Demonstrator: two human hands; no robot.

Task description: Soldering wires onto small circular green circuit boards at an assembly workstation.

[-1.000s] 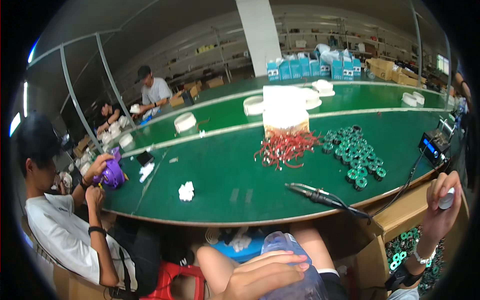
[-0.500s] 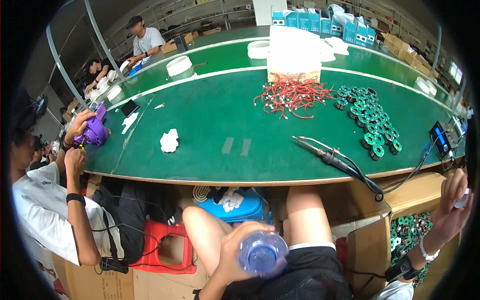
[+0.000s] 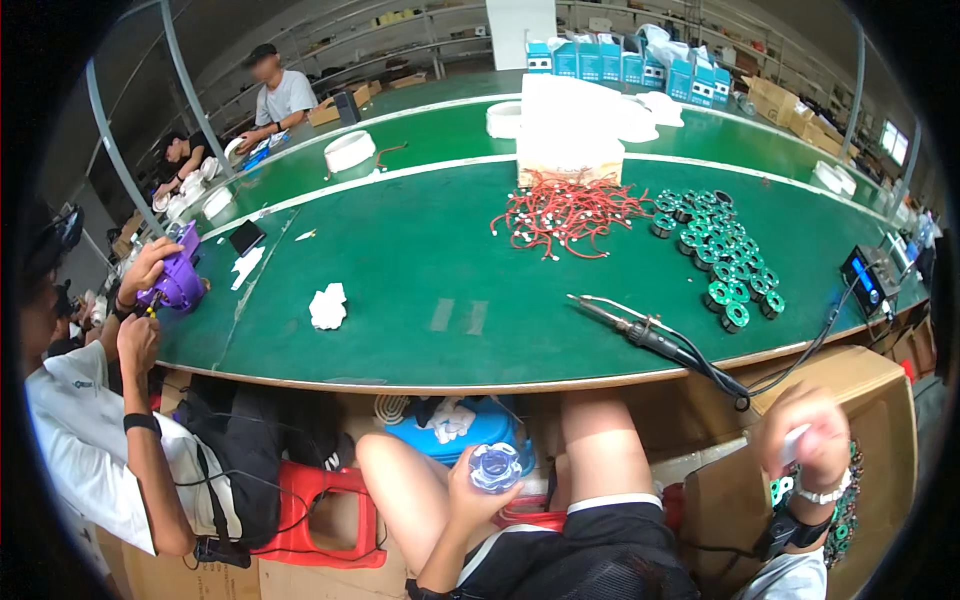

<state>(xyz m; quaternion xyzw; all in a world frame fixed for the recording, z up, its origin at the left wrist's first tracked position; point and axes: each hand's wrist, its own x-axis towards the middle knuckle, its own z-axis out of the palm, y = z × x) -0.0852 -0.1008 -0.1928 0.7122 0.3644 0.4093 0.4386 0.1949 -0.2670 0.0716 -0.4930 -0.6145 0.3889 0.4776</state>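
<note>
Low over my lap, my left hand (image 3: 474,503) is wrapped round a clear bluish plastic bottle (image 3: 497,466). The bottle's round top end faces up toward me. Over at the right, my right hand (image 3: 822,437) is raised above the cardboard box and smeared by motion. A small white piece, which looks like a bottle cap (image 3: 794,441), is held in its fingers. On the table edge beyond, a soldering iron (image 3: 648,334) lies with its tip pointing left, apart from both hands.
On the green table (image 3: 400,240) lie red wires (image 3: 570,215), rows of green-topped coils (image 3: 735,258) and crumpled tissue (image 3: 328,307). A soldering station (image 3: 864,280) stands at right, above an open cardboard box (image 3: 725,510). At left, a co-worker handles a purple housing (image 3: 181,284).
The bottle has moved down, away from the camera, and its top end now shows. My right hand has swung left and inward with the white piece.
</note>
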